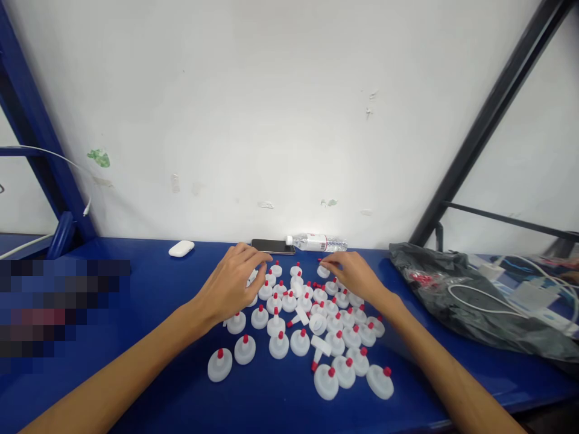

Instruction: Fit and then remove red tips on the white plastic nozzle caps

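Note:
Many white nozzle caps with red tips [278, 345] are spread over the blue table, most with their tips up. A few lie on their sides, such as a tipped nozzle cap [321, 346] and an overturned one [318, 324]. My left hand [237, 280] hovers over the left edge of the group, fingers bent, thumb apart from the index finger, nothing visible between them. Partly behind it are caps that I see only in part. At the far right of the group, my right hand [355, 275] has its fingertips pinched at the red tip of a nozzle cap [322, 272].
Against the wall lie a dark phone [271, 246] and a clear water bottle [319, 242] on its side. A white earphone case [181, 248] sits at the back left. On the right are a grey plastic bag [434, 307] and white cables [486, 307]. Metal frame posts stand on both sides.

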A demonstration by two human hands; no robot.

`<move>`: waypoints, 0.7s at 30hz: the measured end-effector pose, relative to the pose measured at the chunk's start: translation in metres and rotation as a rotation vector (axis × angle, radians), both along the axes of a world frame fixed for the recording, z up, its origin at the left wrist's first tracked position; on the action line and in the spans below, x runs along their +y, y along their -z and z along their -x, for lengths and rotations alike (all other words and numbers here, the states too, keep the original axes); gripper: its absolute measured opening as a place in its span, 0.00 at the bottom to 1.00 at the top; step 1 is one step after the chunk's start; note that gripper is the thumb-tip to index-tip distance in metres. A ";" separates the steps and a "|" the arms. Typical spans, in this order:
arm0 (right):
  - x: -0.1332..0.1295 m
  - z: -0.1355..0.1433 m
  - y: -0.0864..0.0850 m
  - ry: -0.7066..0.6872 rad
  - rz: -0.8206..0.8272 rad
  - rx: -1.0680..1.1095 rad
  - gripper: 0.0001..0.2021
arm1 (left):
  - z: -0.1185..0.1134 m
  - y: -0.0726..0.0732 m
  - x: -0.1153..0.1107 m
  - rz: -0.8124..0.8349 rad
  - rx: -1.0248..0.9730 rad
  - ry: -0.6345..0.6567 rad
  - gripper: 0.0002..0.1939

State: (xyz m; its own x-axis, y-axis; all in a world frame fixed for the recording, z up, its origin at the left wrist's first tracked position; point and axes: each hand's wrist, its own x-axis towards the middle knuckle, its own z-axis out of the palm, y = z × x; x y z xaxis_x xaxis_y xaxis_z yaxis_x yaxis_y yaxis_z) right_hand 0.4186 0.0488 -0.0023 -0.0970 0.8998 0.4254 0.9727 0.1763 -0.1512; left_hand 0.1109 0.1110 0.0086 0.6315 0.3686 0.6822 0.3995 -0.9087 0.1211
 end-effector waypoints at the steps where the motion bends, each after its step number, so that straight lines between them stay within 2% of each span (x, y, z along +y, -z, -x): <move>1: 0.002 -0.003 0.003 -0.016 0.018 -0.009 0.13 | 0.000 0.000 0.001 0.000 0.002 -0.005 0.13; 3: 0.003 -0.003 0.005 -0.031 0.035 -0.035 0.14 | 0.001 0.001 0.000 -0.001 0.015 -0.007 0.13; 6: -0.003 0.010 -0.002 -0.083 -0.008 -0.026 0.17 | 0.000 0.001 -0.001 -0.012 0.034 -0.008 0.13; 10: -0.016 0.036 -0.014 -0.364 0.032 0.117 0.20 | -0.001 0.001 -0.002 -0.034 0.041 -0.016 0.12; 12: -0.018 0.045 -0.014 -0.436 0.100 0.139 0.21 | -0.001 0.001 -0.003 -0.036 0.053 -0.019 0.12; 16: -0.016 0.048 -0.008 -0.443 0.144 0.135 0.19 | -0.002 0.002 -0.003 -0.029 0.077 -0.019 0.12; 21: -0.015 0.045 -0.010 -0.420 0.021 0.290 0.15 | -0.003 0.002 -0.004 -0.008 0.054 0.005 0.12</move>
State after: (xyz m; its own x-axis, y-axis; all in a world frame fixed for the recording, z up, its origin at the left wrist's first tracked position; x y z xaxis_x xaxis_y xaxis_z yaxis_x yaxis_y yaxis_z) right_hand 0.3734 0.0338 0.0076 -0.3325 0.8171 0.4709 0.7363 0.5369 -0.4117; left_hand 0.1141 0.1067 0.0066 0.6696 0.3597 0.6498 0.4006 -0.9116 0.0919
